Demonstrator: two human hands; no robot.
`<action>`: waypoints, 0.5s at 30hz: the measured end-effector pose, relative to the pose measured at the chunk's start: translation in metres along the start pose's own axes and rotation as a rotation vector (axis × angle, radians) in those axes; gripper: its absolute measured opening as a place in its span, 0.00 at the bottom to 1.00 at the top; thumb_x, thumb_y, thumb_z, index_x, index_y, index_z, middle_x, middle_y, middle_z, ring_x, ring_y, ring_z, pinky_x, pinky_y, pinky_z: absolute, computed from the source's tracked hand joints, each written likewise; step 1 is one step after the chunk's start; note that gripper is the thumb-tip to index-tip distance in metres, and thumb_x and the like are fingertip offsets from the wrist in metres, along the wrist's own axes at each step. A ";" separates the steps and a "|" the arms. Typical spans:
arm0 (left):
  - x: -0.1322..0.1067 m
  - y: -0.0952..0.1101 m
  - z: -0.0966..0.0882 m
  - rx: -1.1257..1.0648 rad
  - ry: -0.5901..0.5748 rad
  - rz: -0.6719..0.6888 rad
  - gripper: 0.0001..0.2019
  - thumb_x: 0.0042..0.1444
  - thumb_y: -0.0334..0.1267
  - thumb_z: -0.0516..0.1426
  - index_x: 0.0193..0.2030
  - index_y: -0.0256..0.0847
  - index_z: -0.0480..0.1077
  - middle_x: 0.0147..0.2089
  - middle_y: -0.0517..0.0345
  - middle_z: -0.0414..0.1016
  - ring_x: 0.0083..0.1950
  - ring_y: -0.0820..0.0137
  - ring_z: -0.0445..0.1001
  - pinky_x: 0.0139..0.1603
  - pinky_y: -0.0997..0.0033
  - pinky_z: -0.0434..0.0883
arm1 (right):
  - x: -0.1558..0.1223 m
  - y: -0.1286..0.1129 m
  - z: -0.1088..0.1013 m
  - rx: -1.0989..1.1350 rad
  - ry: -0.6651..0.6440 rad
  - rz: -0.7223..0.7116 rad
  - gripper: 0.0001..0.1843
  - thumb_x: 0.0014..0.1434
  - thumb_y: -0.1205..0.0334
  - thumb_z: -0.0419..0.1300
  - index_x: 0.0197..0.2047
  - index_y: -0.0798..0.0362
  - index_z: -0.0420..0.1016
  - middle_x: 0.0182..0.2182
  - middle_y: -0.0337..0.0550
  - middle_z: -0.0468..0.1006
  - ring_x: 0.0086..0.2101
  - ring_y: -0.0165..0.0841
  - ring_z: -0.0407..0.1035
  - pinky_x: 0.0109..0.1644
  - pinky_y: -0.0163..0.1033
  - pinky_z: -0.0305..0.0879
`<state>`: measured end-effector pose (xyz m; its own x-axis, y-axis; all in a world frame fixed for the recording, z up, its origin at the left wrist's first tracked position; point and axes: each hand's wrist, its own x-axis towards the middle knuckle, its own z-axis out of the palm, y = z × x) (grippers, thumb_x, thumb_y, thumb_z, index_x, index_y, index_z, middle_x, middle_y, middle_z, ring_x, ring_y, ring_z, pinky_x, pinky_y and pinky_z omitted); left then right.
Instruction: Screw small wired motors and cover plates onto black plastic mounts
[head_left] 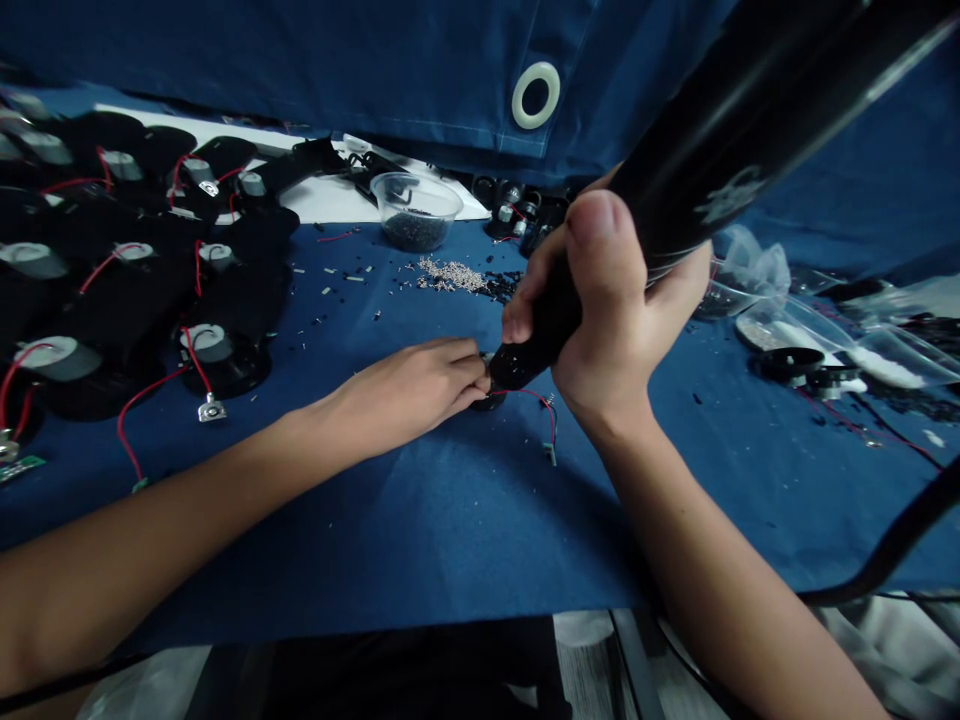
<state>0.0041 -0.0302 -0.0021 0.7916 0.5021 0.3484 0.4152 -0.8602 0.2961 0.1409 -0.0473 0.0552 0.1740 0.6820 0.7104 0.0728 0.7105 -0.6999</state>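
My right hand (615, 290) is wrapped round a black electric screwdriver (697, 170), thumb along its body. The tool slants down to the left, and its tip end meets the fingers of my left hand (431, 380). Those fingers are closed on a small dark part low on the blue cloth, mostly hidden behind them and the tool. From this part a red-and-black wire pair (536, 395) runs right to a small connector or board (550, 453) on the cloth. A pile of small silver screws (452, 274) lies just beyond my hands, beside scattered black screws (499, 287).
Several black housings with silver motors (206, 343) and red wires crowd the left side. A clear plastic tub (418, 212) of tiny dark pieces stands at the back. Plastic bags (750, 265) and black round parts (787, 362) lie right. A black cable (892, 545) crosses the right front.
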 end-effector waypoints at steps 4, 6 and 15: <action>0.000 0.000 0.001 0.000 0.020 0.005 0.10 0.65 0.36 0.50 0.40 0.36 0.72 0.40 0.55 0.70 0.41 0.70 0.72 0.43 0.71 0.70 | -0.001 -0.001 0.001 0.008 0.006 0.000 0.12 0.60 0.56 0.56 0.29 0.51 0.58 0.17 0.27 0.62 0.14 0.22 0.59 0.16 0.30 0.56; 0.000 -0.001 0.002 -0.002 0.019 0.009 0.10 0.65 0.36 0.50 0.41 0.36 0.72 0.42 0.55 0.71 0.43 0.69 0.72 0.45 0.71 0.70 | -0.002 -0.003 0.002 -0.007 0.016 0.007 0.12 0.59 0.55 0.56 0.30 0.51 0.59 0.19 0.27 0.63 0.15 0.21 0.59 0.17 0.30 0.56; 0.000 -0.001 0.002 -0.020 0.005 0.002 0.10 0.65 0.37 0.50 0.43 0.36 0.71 0.43 0.55 0.71 0.44 0.69 0.72 0.47 0.70 0.69 | 0.000 -0.007 0.006 -0.006 0.026 0.019 0.12 0.58 0.59 0.55 0.28 0.50 0.55 0.16 0.26 0.60 0.13 0.22 0.57 0.17 0.31 0.53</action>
<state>0.0043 -0.0297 -0.0045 0.7901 0.5009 0.3533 0.4046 -0.8592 0.3131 0.1347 -0.0517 0.0605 0.2004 0.6910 0.6945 0.0746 0.6961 -0.7141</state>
